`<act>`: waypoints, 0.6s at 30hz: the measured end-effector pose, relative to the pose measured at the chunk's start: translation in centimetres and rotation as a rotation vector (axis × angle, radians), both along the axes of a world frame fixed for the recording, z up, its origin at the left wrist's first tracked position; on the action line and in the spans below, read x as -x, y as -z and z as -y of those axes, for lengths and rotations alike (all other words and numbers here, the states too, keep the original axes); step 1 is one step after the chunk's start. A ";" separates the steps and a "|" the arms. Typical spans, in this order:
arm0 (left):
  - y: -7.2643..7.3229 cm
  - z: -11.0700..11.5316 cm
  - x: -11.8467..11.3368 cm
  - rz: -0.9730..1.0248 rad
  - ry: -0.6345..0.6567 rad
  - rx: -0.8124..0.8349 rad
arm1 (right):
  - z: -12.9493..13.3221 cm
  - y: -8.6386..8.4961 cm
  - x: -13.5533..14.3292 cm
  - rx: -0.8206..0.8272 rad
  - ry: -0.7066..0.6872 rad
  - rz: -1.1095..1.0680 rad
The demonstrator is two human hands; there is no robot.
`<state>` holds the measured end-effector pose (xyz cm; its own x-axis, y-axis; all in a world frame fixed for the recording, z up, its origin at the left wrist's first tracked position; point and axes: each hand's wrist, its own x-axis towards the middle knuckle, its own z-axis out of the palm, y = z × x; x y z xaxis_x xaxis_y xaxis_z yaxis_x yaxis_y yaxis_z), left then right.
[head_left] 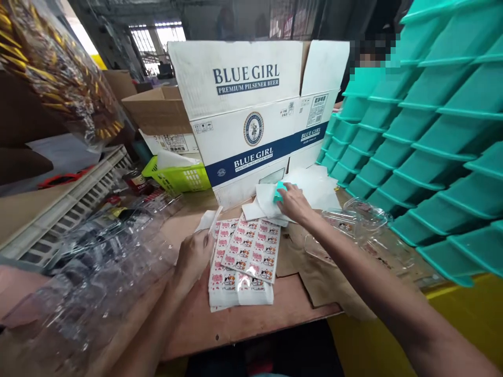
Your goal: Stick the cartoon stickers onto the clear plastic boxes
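My left hand is closed at the left edge of the stickers, its fingers round a sheet of white paper seen partly edge-on. Beside it lies a stack of sticker sheets printed with pink figures and cartoon cats; one sticker sheet rests askew on top. My right hand is farther forward, its fingers closed on a small teal piece, mostly covered by the hand. Under and around that piece are loose white papers.
An upright white beer carton stands at the back. Tall stacks of teal bins rise on the right, with clear plastic containers before them. More clear plastic trays crowd the left, near a green basket. Brown cardboard covers the table's right part.
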<state>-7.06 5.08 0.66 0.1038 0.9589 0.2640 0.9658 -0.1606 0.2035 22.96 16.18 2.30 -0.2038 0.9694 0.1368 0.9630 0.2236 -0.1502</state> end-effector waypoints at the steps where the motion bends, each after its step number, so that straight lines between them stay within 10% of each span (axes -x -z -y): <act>1: -0.9 -0.5 -0.8 0.037 0.049 -0.038 | -1.9 -0.2 -0.5 0.038 0.030 0.010; 5: -2.3 -3.6 -6.6 0.042 0.295 -0.060 | -7.0 0.0 -2.7 0.182 0.105 0.019; 13: 2.9 -12.4 -18.6 -0.166 0.478 0.165 | -8.1 -3.1 -11.0 0.014 0.434 -0.131; 18: 3.8 -15.9 -23.2 -0.128 0.495 0.161 | -7.6 -3.4 -9.6 -0.157 0.318 -0.192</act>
<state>16.12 20.95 -3.11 0.5757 0.8144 0.0726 0.8013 -0.5796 0.1484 32.55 23.83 5.69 0.1464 0.9444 0.2943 0.9456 -0.0462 -0.3221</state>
